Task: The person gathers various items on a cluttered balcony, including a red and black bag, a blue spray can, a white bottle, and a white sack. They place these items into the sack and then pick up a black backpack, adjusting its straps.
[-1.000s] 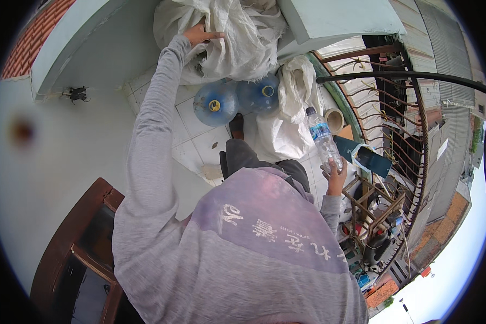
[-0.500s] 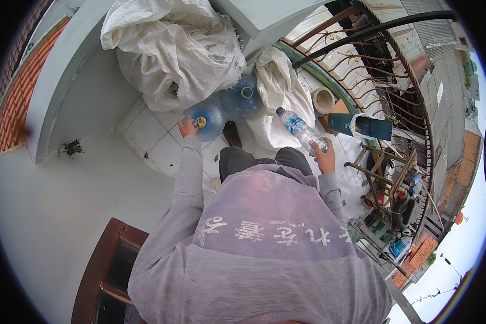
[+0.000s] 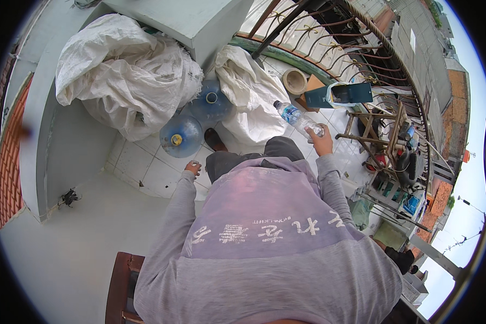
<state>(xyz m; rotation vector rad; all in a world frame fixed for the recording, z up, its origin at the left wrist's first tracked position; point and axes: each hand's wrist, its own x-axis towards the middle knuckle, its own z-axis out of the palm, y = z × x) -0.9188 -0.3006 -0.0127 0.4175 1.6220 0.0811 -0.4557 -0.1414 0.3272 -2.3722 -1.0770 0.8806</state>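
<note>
My right hand point(image 3: 322, 141) is closed around the bottom end of a clear plastic water bottle point(image 3: 292, 115) with a blue label and a dark cap. The bottle is tilted, cap end pointing away to the left. My left hand point(image 3: 193, 168) is closed near my left knee, with a small pale thing at its fingers, too small to name. Just beyond it a large blue water jug point(image 3: 181, 136) with a yellow ring at its neck rests on the tiles. A second blue jug point(image 3: 210, 101) is behind that one.
A bulky white woven sack point(image 3: 129, 70) fills the far left by the wall. Another white sack point(image 3: 248, 97) lies flattened ahead. At the right are a round pot point(image 3: 295, 81), a dark teal box point(image 3: 345, 94), a wooden stool frame point(image 3: 375, 127) and a curved metal railing point(image 3: 356, 47).
My left hand has drawn back from the nearer jug's neck toward me. My right hand still holds the bottle. The view has turned, so the sacks and jugs appear further left.
</note>
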